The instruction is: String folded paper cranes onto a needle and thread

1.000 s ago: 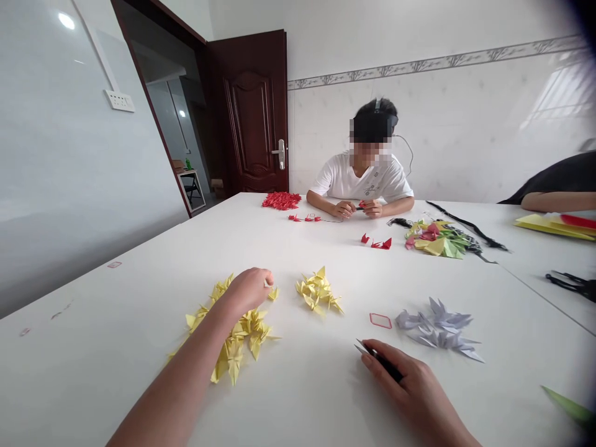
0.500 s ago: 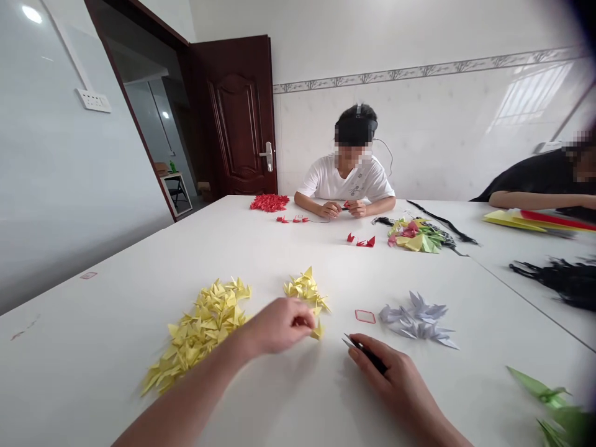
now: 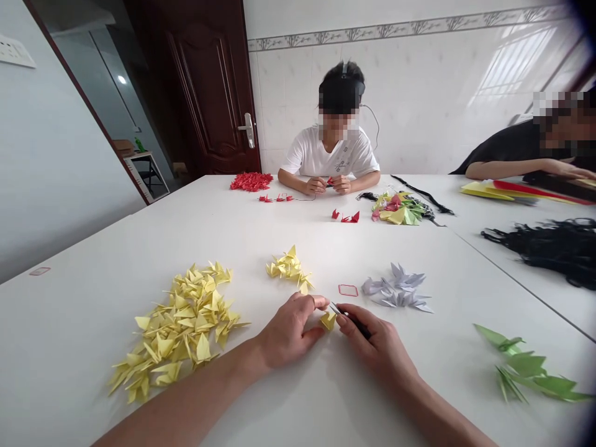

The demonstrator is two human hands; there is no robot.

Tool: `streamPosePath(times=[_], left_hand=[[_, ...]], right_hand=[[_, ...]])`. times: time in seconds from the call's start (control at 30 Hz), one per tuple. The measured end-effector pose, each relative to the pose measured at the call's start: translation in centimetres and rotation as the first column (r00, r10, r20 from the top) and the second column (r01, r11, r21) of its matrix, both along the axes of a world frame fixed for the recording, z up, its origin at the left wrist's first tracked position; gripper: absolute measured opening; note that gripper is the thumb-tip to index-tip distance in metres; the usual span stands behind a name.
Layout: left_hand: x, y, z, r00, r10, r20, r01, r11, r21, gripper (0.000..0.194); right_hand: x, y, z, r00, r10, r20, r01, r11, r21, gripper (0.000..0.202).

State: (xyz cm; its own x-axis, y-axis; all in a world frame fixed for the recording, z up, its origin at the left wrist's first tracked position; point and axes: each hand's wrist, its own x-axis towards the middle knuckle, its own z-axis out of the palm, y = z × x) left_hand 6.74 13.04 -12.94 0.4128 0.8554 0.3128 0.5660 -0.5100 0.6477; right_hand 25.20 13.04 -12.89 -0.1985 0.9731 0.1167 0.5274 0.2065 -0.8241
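Note:
A folded yellow paper crane (image 3: 328,320) sits between my two hands, just above the table. My left hand (image 3: 291,329) has its thumb and index finger curved around the crane's left side; the exact contact is partly hidden. In my right hand (image 3: 384,347) is a pair of tweezers (image 3: 359,326) with dark handles, their pointed metal tips reaching left over the crane. A large heap of yellow cranes (image 3: 186,316) lies left of my left hand. Beyond my fingers is a smaller yellow cluster (image 3: 289,267).
White-lilac cranes (image 3: 398,288) and green cranes (image 3: 526,363) lie to the right on the white table (image 3: 261,410). Across from me, a person (image 3: 331,152) handles something red near a red heap (image 3: 251,181). Black cords (image 3: 549,248) lie at the far right, near another person.
My left hand has brought a yellow crane rightward to the tweezers, and its fingers have extended. Both hands are now close together. The view has tilted down and turned right.

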Motion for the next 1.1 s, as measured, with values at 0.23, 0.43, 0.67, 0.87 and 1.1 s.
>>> streamPosePath(times=[0.23,0.43,0.67,0.87,1.1], left_hand=[[0.3,-0.1,-0.2,0.999,0.048,0.008,-0.048,0.999,-0.016,0.045],[0.1,-0.2,-0.6,0.992,0.126,0.026,-0.125,0.992,-0.015,0.053],[-0.1,-0.1,-1.3,0.993,0.09,0.075,-0.089,0.996,-0.012,0.048],[-0.1,0.0,-1.2,0.992,0.054,0.117,-0.056,0.998,0.006,0.04],[0.0,0.0,-1.0,0.991,0.026,0.13,-0.03,0.999,0.03,0.037]], right_hand=[[-0.1,-0.3,0.1,0.999,-0.031,-0.018,0.032,0.998,0.046,0.042],[0.1,-0.3,-0.3,0.988,0.135,0.073,-0.144,0.981,0.13,0.035],[0.2,-0.3,-1.0,0.967,0.145,0.21,-0.189,0.96,0.206,0.035],[0.2,-0.3,-0.7,0.954,0.146,0.262,-0.205,0.955,0.214,0.033],[0.1,-0.4,-0.5,0.953,0.152,0.263,-0.202,0.963,0.176,0.032]])
